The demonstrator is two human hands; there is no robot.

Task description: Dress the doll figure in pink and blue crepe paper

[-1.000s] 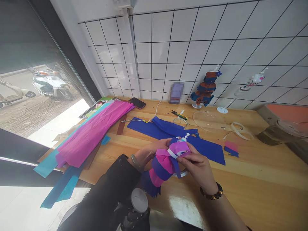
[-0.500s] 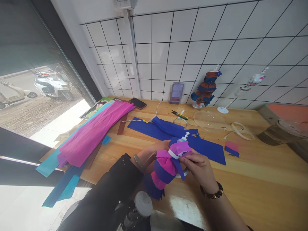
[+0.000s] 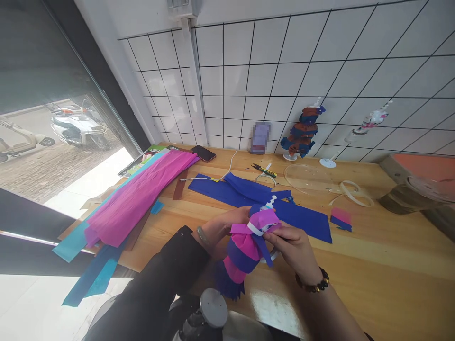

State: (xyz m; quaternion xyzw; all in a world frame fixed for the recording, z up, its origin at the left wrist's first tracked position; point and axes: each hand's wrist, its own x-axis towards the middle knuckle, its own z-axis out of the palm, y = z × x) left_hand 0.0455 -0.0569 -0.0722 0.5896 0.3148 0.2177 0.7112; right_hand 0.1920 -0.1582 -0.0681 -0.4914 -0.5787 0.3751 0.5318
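Note:
Both my hands hold a small figure dressed in layered pink and blue crepe paper (image 3: 245, 251) above the wooden table (image 3: 373, 255). My left hand (image 3: 227, 222) grips it from behind, fingers wrapped round the upper part. My right hand (image 3: 289, 244) pinches the pink paper and a white strip near the figure's top. A white round base (image 3: 213, 302) sticks out at the figure's lower end, near my lap. Blue crepe sheets (image 3: 249, 194) lie just beyond my hands.
Long pink and teal crepe sheets (image 3: 138, 199) hang over the table's left edge. A phone (image 3: 203, 152), small scissors (image 3: 265, 169), white tape loops (image 3: 350, 193), a clear ring, a pink-blue scrap (image 3: 341, 219) and two dressed figures (image 3: 302, 132) by the tiled wall. Window at left.
The paper figure has tilted slightly and slid a little lower toward me; my fingers keep working at its top. Little else differs.

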